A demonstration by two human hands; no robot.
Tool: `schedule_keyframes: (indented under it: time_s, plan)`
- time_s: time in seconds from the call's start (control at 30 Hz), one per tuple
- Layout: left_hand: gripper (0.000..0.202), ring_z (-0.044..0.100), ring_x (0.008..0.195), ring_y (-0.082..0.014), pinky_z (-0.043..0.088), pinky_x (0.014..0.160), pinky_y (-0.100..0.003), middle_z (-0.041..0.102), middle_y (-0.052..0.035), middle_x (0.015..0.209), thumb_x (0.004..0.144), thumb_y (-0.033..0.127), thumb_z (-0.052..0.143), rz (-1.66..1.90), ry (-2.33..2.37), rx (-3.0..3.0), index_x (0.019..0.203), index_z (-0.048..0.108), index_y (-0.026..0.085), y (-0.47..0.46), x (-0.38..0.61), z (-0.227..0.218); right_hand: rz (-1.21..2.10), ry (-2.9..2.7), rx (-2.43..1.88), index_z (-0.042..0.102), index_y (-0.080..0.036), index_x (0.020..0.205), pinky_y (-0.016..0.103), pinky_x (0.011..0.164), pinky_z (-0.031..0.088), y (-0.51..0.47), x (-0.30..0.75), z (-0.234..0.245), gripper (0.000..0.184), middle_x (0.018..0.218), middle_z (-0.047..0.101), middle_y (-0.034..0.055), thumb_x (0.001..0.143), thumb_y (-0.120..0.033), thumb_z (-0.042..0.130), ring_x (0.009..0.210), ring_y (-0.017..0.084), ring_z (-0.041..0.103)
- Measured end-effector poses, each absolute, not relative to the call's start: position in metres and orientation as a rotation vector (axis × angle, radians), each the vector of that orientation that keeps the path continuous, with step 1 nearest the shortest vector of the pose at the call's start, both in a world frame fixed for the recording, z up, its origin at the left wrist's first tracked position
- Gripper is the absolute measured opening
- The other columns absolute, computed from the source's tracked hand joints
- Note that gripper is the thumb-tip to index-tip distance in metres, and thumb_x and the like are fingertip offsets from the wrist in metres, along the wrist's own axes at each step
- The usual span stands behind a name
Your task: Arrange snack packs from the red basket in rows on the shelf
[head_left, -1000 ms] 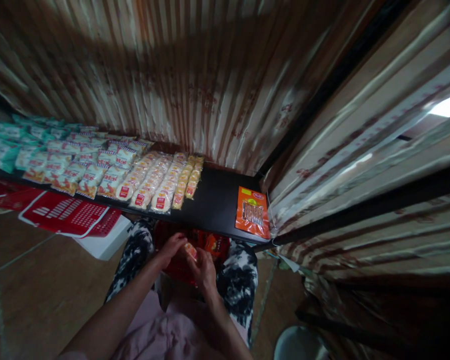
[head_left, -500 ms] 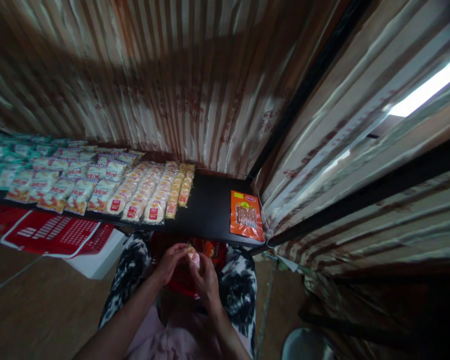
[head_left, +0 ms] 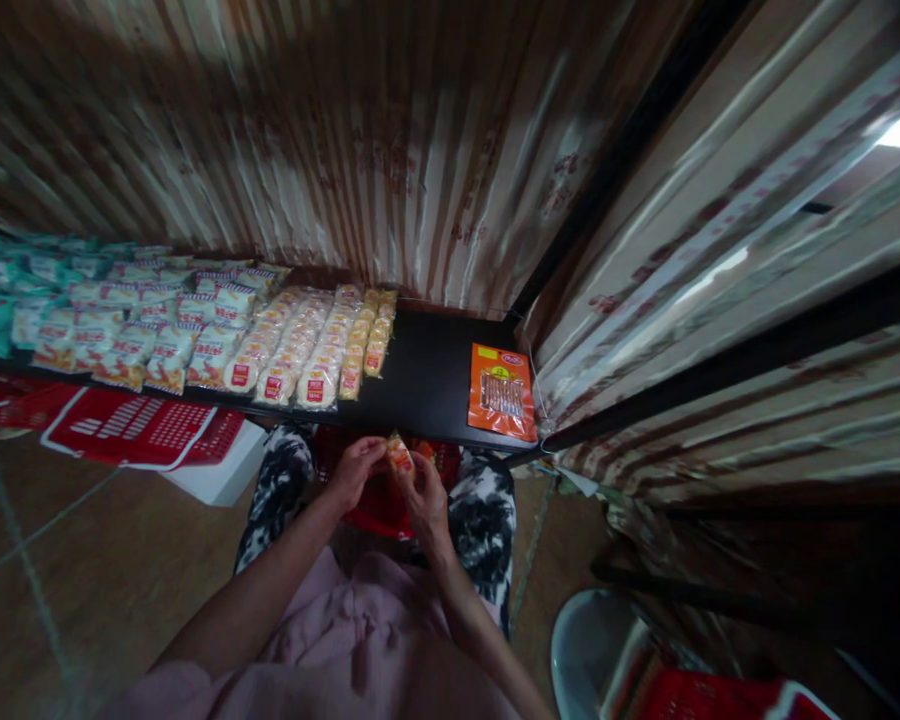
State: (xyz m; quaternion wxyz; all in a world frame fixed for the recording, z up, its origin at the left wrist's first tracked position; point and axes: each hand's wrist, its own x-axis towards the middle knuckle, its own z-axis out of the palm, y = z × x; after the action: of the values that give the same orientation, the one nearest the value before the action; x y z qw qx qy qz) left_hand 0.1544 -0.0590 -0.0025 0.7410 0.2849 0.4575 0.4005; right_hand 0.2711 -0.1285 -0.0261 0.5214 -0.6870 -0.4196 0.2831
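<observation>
Both my hands meet just below the front edge of a black shelf [head_left: 427, 385], above my lap. My left hand [head_left: 356, 470] and my right hand [head_left: 424, 495] pinch a small orange snack packet [head_left: 400, 455] between their fingertips. Under the hands sits a red basket [head_left: 379, 505] between my knees, with more orange packets in it. On the shelf, rows of snack packets [head_left: 300, 350] lie side by side to the left. A single flat orange packet [head_left: 502, 392] lies at the shelf's right end.
Corrugated metal sheeting [head_left: 390, 150] forms the wall behind and to the right. Red baskets [head_left: 135, 430] and a white box [head_left: 221, 470] lie on the floor at left. A grey round stool [head_left: 592, 650] and another red basket [head_left: 712, 695] are at lower right.
My hands have lifted the small packet a little closer to the shelf edge. The camera view shifted, bringing the stool and a red basket at lower right into sight.
</observation>
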Motion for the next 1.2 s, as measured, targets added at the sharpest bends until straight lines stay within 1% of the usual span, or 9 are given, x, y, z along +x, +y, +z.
schedule_keyframes:
  time_s: [0.2,0.33,0.5,0.57,0.77,0.9,1.0,1.2]
  plan:
    - [0.022,0.063,0.076,-0.0147,0.050,0.078,-0.032,0.066,-0.0053,0.081,0.062,0.020,0.074,0.896,0.997,0.617,0.079,0.063,0.012,-0.061,0.161,0.000,0.715,-0.958,-1.668,0.056,-0.015,0.105,0.032,0.080,0.047,-0.133,0.279,-0.020,0.037,0.101,0.062,0.0093,0.079,-0.042,0.053,0.087,0.019,0.059]
    - [0.020,0.063,0.077,-0.0143,0.048,0.081,-0.031,0.066,-0.0052,0.082,0.062,0.019,0.072,0.888,0.976,0.627,0.079,0.064,0.012,-0.062,0.163,0.003,0.704,-0.931,-1.669,0.054,-0.015,0.101,0.031,0.078,0.048,-0.133,0.277,-0.014,0.035,0.097,0.062,0.0083,0.078,-0.042,0.055,0.084,0.018,0.059]
    - [0.022,0.061,0.078,-0.0145,0.046,0.084,-0.031,0.066,-0.0039,0.078,0.061,0.020,0.072,0.867,1.021,0.680,0.081,0.065,0.012,-0.064,0.161,0.003,0.716,-0.920,-1.671,0.052,-0.015,0.104,0.031,0.078,0.048,-0.132,0.269,-0.016,0.037,0.098,0.062,0.0087,0.077,-0.041,0.056,0.085,0.018,0.060]
    - [0.023,0.061,0.079,-0.0149,0.045,0.085,-0.031,0.066,-0.0040,0.079,0.062,0.020,0.071,0.870,1.034,0.701,0.082,0.065,0.013,-0.064,0.160,0.002,0.717,-0.937,-1.676,0.053,-0.016,0.104,0.032,0.079,0.048,-0.131,0.268,-0.017,0.037,0.099,0.061,0.0083,0.077,-0.041,0.055,0.085,0.018,0.060]
    - [0.024,0.061,0.083,-0.0166,0.046,0.082,-0.030,0.068,-0.0071,0.088,0.066,0.021,0.067,0.881,1.049,0.780,0.088,0.065,0.013,-0.062,0.160,0.001,0.691,-1.006,-1.686,0.055,-0.016,0.100,0.032,0.078,0.048,-0.127,0.270,-0.016,0.035,0.096,0.062,0.0083,0.079,-0.043,0.053,0.083,0.018,0.060]
    - [0.022,0.062,0.082,-0.0171,0.047,0.077,-0.028,0.069,-0.0071,0.087,0.067,0.020,0.065,0.901,1.083,0.806,0.088,0.065,0.014,-0.059,0.160,0.008,0.596,-1.087,-1.686,0.056,-0.017,0.095,0.031,0.077,0.047,-0.119,0.270,-0.014,0.032,0.090,0.061,0.0070,0.079,-0.045,0.053,0.080,0.018,0.057]
    - [0.020,0.062,0.081,-0.0171,0.047,0.075,-0.027,0.069,-0.0067,0.086,0.067,0.020,0.063,0.927,1.098,0.830,0.086,0.065,0.014,-0.056,0.159,0.018,0.593,-1.111,-1.681,0.055,-0.018,0.093,0.029,0.074,0.047,-0.113,0.270,-0.010,0.032,0.086,0.061,0.0059,0.080,-0.046,0.052,0.077,0.017,0.057]
    - [0.019,0.062,0.080,-0.0178,0.047,0.073,-0.027,0.069,-0.0061,0.086,0.067,0.019,0.059,0.965,1.137,0.905,0.085,0.065,0.015,-0.046,0.156,0.032,0.605,-1.194,-1.766,0.056,-0.019,0.089,0.027,0.068,0.045,-0.100,0.269,0.002,0.026,0.079,0.060,0.0032,0.081,-0.043,0.048,0.070,0.016,0.056]
